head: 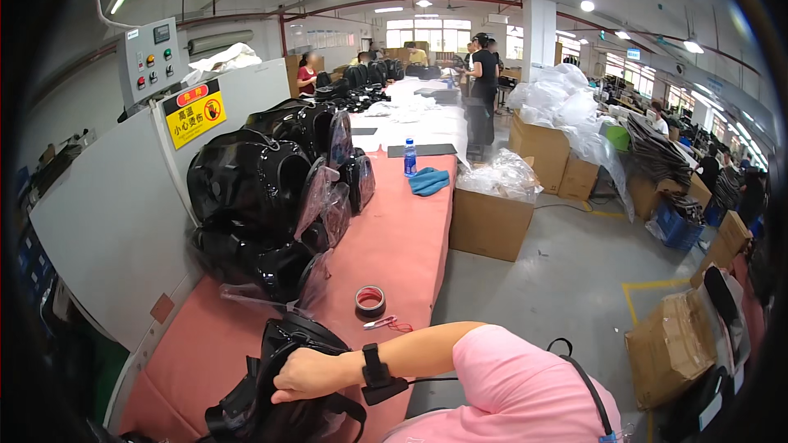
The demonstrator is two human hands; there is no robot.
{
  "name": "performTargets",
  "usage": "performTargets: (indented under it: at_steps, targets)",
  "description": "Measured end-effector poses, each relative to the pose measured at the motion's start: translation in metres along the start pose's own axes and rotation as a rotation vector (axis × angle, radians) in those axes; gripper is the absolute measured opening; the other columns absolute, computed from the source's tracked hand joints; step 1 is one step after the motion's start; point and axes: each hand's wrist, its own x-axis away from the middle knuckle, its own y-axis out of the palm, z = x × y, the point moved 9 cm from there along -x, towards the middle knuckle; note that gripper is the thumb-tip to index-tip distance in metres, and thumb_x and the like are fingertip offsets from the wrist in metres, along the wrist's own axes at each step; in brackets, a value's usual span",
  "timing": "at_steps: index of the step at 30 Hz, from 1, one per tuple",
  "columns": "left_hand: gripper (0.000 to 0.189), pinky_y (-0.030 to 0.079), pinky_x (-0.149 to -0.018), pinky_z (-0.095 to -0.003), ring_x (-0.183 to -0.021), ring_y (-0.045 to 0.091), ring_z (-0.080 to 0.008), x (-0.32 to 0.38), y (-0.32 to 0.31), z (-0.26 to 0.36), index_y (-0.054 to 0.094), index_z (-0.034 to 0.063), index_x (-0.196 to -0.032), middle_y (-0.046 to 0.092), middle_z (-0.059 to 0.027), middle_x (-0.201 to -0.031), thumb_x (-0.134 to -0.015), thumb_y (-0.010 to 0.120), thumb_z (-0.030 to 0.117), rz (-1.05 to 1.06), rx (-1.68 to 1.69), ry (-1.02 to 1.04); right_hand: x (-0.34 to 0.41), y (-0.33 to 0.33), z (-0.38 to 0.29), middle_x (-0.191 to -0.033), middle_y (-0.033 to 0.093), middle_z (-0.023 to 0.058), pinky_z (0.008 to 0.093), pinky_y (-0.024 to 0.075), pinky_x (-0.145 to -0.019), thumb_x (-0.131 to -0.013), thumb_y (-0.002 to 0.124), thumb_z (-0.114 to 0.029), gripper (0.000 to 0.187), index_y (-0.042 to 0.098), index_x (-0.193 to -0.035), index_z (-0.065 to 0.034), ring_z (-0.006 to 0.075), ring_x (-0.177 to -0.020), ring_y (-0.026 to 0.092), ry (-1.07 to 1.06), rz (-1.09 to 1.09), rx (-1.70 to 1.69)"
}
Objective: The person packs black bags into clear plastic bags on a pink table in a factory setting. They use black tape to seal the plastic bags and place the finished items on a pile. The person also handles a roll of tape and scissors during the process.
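Note:
At the bottom centre, my right hand (311,375) rests over the opening of a black backpack (283,344), its fingers curled; whether they grip the fabric cannot be told. A dark band with a small device circles that wrist. My left hand is out of view. The backpack lies on a pink-covered table (394,240), its straps spread at the bottom edge. Just beyond it are a roll of tape (370,301) and small thread snips (380,322) with a red cord. Glossy black backpacks (246,178) with clear plastic film are piled at the left.
A water bottle (410,159) and a blue cloth (429,182) lie farther up the table. A cardboard box (492,221) of plastic bags adjoins its right side. A grey panel (111,221) borders the left. Several people stand or sit farther back. A worn carton (668,344) stands at the right.

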Motion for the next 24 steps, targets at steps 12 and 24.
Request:
performTargets:
  at_steps: [12,24]
  targets:
    - [0.022,0.045,-0.055,-0.0409,-0.062,0.057,-0.0349,-0.007,0.055,-0.054,0.062,0.0094,-0.082,0.060,-0.0157,-0.070,-0.090,0.049,0.025,-0.335,0.240,-0.248,-0.030,0.017,0.041,-0.066,0.060,0.0122,0.0408,0.0453,-0.059,-0.084,0.055,-0.032,0.032,0.055,-0.068,-0.0050,0.0308,-0.065,0.059,0.152,0.078,0.165]
    - [0.022,0.049,-0.074,-0.0358,-0.080,0.062,-0.0294,-0.024,0.100,-0.115,0.063,0.0021,-0.094,0.064,-0.0159,-0.088,-0.089,0.049,0.019,-0.273,0.414,-0.193,0.032,0.027,-0.036,-0.113,0.048,0.0134,0.0512,0.0222,-0.103,-0.062,0.073,-0.027,0.048,0.057,-0.102,-0.0064,0.0319,-0.120,0.035,-0.326,0.079,0.194]
